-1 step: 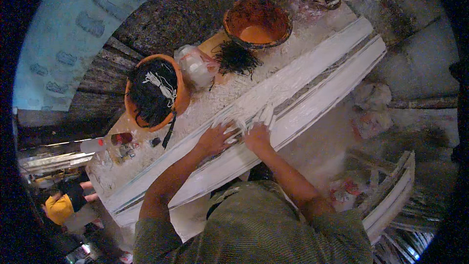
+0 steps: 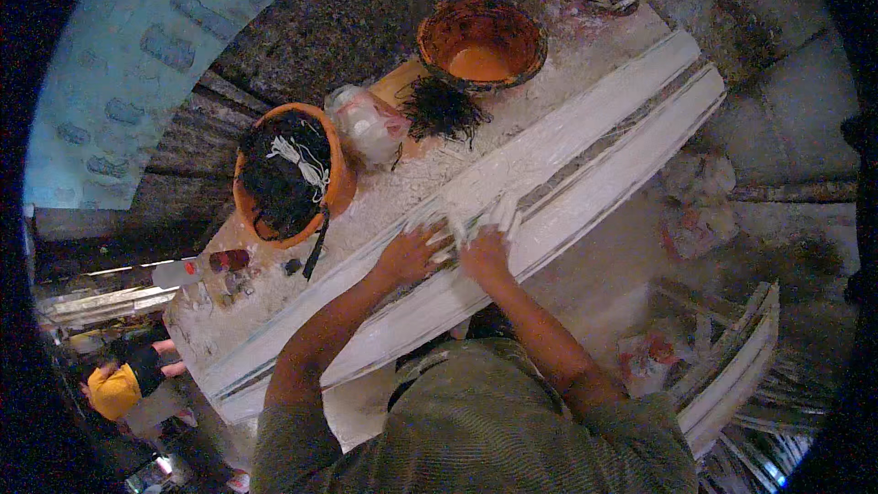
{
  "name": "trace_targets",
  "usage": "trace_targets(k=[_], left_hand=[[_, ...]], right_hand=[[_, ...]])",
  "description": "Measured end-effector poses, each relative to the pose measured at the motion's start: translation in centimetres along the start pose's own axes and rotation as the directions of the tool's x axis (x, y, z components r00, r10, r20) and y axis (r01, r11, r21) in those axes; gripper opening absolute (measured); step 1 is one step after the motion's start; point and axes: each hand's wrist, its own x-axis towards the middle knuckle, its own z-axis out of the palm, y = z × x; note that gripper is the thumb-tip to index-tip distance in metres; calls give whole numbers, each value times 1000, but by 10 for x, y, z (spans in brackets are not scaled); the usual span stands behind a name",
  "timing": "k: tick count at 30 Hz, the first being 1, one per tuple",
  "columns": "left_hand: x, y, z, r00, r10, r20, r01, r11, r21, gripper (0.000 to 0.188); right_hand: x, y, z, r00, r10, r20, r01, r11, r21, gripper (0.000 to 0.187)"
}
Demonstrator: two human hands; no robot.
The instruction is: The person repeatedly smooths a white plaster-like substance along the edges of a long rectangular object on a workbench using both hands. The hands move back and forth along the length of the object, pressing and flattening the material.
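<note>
Two long white strips (image 2: 585, 137), with a dark gap between them, lie side by side across the table from lower left to upper right. What they are made of I cannot tell. My left hand (image 2: 416, 252) lies over the strips near their middle, its white-coated fingers stretched and spread. Just to its right, my right hand (image 2: 487, 245) rests on the strips, its whitened fingers reaching forward and apart. The fingertips of the two hands almost meet, and they are slightly blurred. Nothing distinct shows in either hand.
Beyond the strips on the white-dusted table (image 2: 274, 284) stand an orange tub (image 2: 343, 174) of black strands with a white cord bundle, a plastic bag (image 2: 366, 123), loose black strands (image 2: 444, 110) and an orange basin (image 2: 480, 46). A person in yellow (image 2: 114, 391) is at lower left.
My fingers have shifted very slightly over the strips. The strips and the things around them look the same.
</note>
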Motion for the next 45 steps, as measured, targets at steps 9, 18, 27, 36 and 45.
trace_targets(k=[9,18,27,36,45], left_hand=[[163,57,-37,937,-38,-346,37,999,-8,65],[-64,-5,10,932,-283,-224,282,959,-40,67],[-379,-54,156,587,-776,-230,756,627,-187,73],[-494,-47,216,293,-785,-545,672,575,-467,67],[-511,-37,215,241,-849,-470,603,510,-613,64]], right_hand=[[163,229,-162,954,217,-209,-252,955,-157,41],[65,53,-34,996,-77,-42,68,981,-184,54],[-149,-241,56,805,-593,23,580,794,184,91],[-96,-177,-41,988,-139,71,150,969,-196,60],[-159,-293,51,638,-753,162,769,635,-78,54]])
